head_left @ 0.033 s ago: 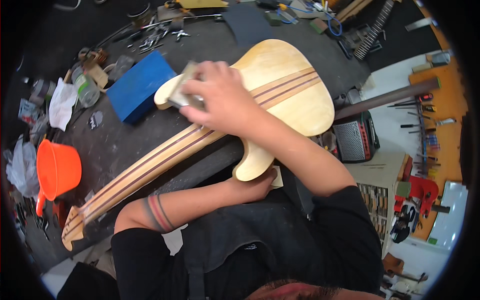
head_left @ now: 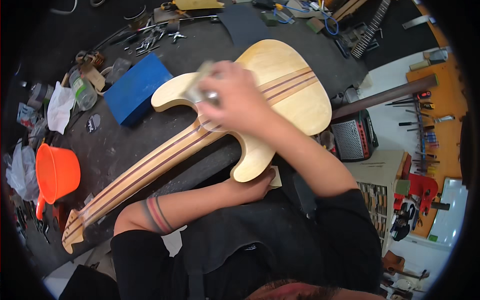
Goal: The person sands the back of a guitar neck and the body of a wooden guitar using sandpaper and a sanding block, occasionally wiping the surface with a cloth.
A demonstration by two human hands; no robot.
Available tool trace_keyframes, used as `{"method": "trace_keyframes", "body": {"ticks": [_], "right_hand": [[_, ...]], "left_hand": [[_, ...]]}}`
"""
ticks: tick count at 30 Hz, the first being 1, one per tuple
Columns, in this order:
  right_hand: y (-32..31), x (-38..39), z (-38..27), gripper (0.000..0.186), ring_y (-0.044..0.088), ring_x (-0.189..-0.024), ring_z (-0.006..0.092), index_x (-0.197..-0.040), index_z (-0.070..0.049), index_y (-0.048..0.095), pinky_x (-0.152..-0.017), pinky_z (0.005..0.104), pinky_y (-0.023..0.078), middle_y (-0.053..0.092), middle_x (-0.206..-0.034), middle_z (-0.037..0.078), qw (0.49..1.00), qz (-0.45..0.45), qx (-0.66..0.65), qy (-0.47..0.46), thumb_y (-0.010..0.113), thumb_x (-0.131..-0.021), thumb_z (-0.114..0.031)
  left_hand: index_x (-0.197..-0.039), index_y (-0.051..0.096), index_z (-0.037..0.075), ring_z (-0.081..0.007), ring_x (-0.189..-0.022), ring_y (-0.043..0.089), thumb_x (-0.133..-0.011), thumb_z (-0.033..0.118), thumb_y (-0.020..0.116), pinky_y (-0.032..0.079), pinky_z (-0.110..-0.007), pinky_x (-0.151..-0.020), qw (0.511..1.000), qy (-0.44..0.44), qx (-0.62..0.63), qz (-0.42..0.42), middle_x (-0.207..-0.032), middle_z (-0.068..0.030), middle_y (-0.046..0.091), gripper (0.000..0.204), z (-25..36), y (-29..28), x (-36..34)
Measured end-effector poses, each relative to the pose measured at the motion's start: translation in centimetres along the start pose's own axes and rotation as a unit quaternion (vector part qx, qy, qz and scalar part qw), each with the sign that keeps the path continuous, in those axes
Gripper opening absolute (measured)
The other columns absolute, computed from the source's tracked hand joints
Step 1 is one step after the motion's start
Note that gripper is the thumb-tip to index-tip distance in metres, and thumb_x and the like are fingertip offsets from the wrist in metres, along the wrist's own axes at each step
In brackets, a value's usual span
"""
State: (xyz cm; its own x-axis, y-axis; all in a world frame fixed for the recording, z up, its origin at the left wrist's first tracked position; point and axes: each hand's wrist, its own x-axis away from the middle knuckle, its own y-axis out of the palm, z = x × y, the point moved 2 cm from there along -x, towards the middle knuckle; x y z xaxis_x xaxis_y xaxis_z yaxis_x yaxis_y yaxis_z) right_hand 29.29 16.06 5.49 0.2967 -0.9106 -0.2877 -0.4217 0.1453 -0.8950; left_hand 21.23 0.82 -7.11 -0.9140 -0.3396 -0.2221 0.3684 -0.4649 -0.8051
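An unfinished solid-body guitar (head_left: pixel 300 105) in pale wood, with dark stripes along its middle and neck, lies across the bench, its headstock at the lower left. My right hand (head_left: pixel 232 97) is closed around what looks like a sanding block (head_left: pixel 200 82), flat, greyish-tan and blurred, over the body near the upper horn. Part of it shines beneath my fingers. Close to my torso, my left hand (head_left: pixel 257 187) grips the lower horn from below, its fingers partly hidden by the wood. A small pale square sheet (head_left: pixel 275 177) shows beside that hand.
A blue block (head_left: pixel 137 87) lies just beyond the neck. An orange dipper (head_left: pixel 59 170) stands at the left, near a clear bottle (head_left: pixel 84 92) and a crumpled white paper (head_left: pixel 60 106). Metal tools (head_left: pixel 152 40) and a dark sheet (head_left: pixel 243 24) lie at the back. A small amplifier (head_left: pixel 352 137) stands right.
My right hand has moved a little to the right with the sanding block, uncovering more of the upper horn. My left hand stays at the lower horn.
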Motion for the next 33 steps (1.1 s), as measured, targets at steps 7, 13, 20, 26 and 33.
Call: {"method": "trace_keyframes", "body": {"ticks": [7,13,20,26,33], "right_hand": [[-7.5,9.0,15.2,0.038,0.062,-0.135,0.0441,-0.132,-0.014,0.084,-0.119,0.0571,0.048,0.07,-0.139,0.02,0.968,0.064,0.087,0.226,0.084,-0.098,-0.031],[-4.1,6.9,6.3,0.038,0.058,-0.14,0.0417,-0.131,-0.019,0.083,-0.124,0.0591,0.043,0.066,-0.143,0.017,0.998,0.008,0.011,0.063,0.084,-0.099,-0.04],[-6.0,4.7,13.6,0.038,0.06,-0.138,0.041,-0.133,-0.02,0.085,-0.119,0.0582,0.046,0.067,-0.144,0.017,0.985,0.005,0.08,0.15,0.082,-0.1,-0.04],[-8.0,5.2,19.4,0.039,0.059,-0.139,0.0417,-0.132,-0.018,0.084,-0.122,0.057,0.046,0.067,-0.142,0.017,0.99,0.013,0.064,0.127,0.083,-0.099,-0.039],[-4.4,3.0,10.1,0.041,0.057,-0.142,0.0411,-0.134,-0.016,0.083,-0.126,0.0542,0.043,0.065,-0.146,0.018,0.999,-0.033,0.008,-0.016,0.082,-0.101,-0.04]], "left_hand": [[-0.115,0.076,0.005,-0.0403,-0.112,0.073,-0.097,0.035,0.084,0.059,-0.054,-0.099,0.998,0.035,-0.041,-0.014,-0.114,-0.0177,0.07,0.037,1.0,-0.9,-1.1],[-0.122,0.077,0.008,-0.0403,-0.12,0.069,-0.1,0.038,0.082,0.057,-0.055,-0.103,0.999,-0.017,0.003,-0.041,-0.12,-0.0172,0.068,0.038,0.0,-0.7,-0.6],[-0.126,0.078,0.009,-0.0421,-0.122,0.068,-0.102,0.039,0.081,0.055,-0.058,-0.107,0.998,-0.024,0.032,-0.055,-0.122,-0.0185,0.068,0.039,0.0,-0.9,-1.3],[-0.129,0.075,0.01,-0.0432,-0.127,0.066,-0.1,0.036,0.082,0.054,-0.06,-0.109,0.999,-0.02,0.043,-0.015,-0.128,-0.018,0.067,0.04,-0.2,0.8,-0.7],[-0.133,0.075,0.011,-0.0427,-0.134,0.066,-0.1,0.035,0.082,0.052,-0.06,-0.116,0.996,-0.052,0.032,-0.065,-0.132,-0.0168,0.069,0.041,-0.3,-0.4,-0.8]]}}
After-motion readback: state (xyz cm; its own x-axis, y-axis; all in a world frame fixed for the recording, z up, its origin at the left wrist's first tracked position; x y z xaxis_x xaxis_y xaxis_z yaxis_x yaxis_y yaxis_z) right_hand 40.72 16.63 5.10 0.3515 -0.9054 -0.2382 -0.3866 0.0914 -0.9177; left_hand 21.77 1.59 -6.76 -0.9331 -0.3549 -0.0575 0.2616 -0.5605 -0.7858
